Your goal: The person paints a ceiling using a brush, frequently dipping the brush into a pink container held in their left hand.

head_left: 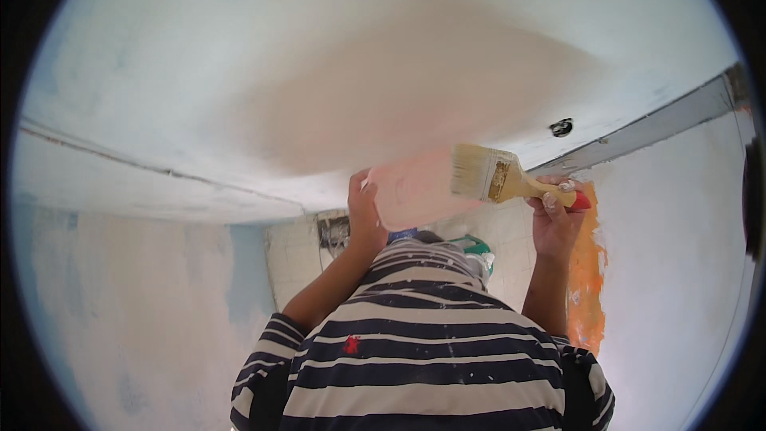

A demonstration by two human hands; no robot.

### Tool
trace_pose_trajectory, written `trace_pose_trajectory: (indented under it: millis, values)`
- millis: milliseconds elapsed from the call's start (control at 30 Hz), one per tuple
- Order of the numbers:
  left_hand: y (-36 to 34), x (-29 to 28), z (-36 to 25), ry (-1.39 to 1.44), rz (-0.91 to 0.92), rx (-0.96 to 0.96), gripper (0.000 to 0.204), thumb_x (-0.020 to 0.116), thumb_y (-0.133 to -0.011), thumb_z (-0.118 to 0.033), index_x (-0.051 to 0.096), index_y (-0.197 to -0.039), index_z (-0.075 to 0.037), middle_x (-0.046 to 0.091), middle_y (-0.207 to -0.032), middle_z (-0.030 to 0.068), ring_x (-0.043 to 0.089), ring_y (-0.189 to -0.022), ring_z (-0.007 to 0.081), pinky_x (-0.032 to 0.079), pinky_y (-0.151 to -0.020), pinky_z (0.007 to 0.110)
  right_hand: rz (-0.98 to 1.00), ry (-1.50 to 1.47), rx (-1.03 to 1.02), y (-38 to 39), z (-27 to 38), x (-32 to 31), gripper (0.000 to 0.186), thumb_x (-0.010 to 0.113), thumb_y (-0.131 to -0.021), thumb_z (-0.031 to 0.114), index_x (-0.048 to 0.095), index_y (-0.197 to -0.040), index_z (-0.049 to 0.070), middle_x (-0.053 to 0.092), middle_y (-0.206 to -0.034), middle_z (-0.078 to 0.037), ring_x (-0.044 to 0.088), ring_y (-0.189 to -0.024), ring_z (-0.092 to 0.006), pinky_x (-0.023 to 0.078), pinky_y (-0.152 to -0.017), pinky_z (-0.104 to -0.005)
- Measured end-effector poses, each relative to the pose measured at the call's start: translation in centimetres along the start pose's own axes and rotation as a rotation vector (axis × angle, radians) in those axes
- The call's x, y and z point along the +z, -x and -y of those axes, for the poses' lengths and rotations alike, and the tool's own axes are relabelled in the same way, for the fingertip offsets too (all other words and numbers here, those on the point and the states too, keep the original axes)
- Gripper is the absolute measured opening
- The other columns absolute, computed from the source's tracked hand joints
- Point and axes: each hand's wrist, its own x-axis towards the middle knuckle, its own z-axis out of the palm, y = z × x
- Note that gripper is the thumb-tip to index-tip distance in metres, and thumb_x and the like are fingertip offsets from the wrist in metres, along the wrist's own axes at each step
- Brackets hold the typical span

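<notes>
The paintbrush (pixel 499 179) lies almost level, its long axis running left to right: pale bristles point left, the red-tipped handle right. Its handle end is buried in the right hand (pixel 556 207), which is clenched around it. The bristles meet the edge of a pale pink tub (pixel 411 191), tilted so its contents cannot be seen. The left hand (pixel 365 211) grips the tub's left side, fingers hidden behind it. Below, a striped shirt (pixel 415 359) hides both elbows. Beyond spreads the whitish ceiling (pixel 359 64); an orange patch (pixel 586 279) marks the right wall.
</notes>
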Motion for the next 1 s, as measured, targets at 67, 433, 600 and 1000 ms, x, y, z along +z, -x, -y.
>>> trace_pose_trajectory:
  millis: [67,433,600,1000]
  values:
    - [0.1,0.4,0.9,0.036,-0.005,-0.008,0.031,0.041,-0.092,-0.011,0.038,-0.122,-0.003,0.054,-0.117,0.0164,0.059,-0.109,0.0275,0.052,-0.092,0.043,-0.014,-0.060,-0.021,-0.5,0.7,-0.7,0.024,0.066,-0.081,-0.006,0.058,-0.101,0.004,0.065,-0.104,-0.018,0.066,-0.098,-0.0286,0.062,-0.075,-0.0349]
    - [-0.2,5.9,1.7,0.036,0.121,-0.034,0.033,0.041,-0.097,-0.021,0.037,-0.123,-0.001,0.053,-0.119,0.0158,0.057,-0.113,0.0258,0.050,-0.096,0.041,0.026,0.028,-0.058,-3.0,2.8,-3.0,0.025,0.067,-0.081,-0.005,0.058,-0.101,0.007,0.065,-0.104,-0.018,0.066,-0.097,-0.0274,0.061,-0.075,-0.0378]
    - [-0.2,7.4,2.8,0.082,0.112,-0.056,0.033,0.041,-0.098,-0.021,0.038,-0.123,-0.001,0.053,-0.120,0.0161,0.056,-0.114,0.0251,0.049,-0.097,0.040,-0.007,-0.079,-0.043,-4.0,4.3,-3.9,0.024,0.067,-0.082,-0.005,0.058,-0.101,0.007,0.065,-0.104,-0.017,0.065,-0.099,-0.0276,0.060,-0.078,-0.0393]
    - [-0.7,9.7,6.3,0.100,0.208,-0.109,0.037,0.043,-0.099,-0.026,0.037,-0.125,-0.001,0.052,-0.123,0.0147,0.054,-0.117,0.0246,0.046,-0.100,0.040,0.072,0.353,0.055,-3.8,3.5,-8.8,0.024,0.066,-0.082,-0.007,0.057,-0.101,0.005,0.066,-0.099,-0.016,0.067,-0.096,-0.0288,0.060,-0.079,-0.0379]
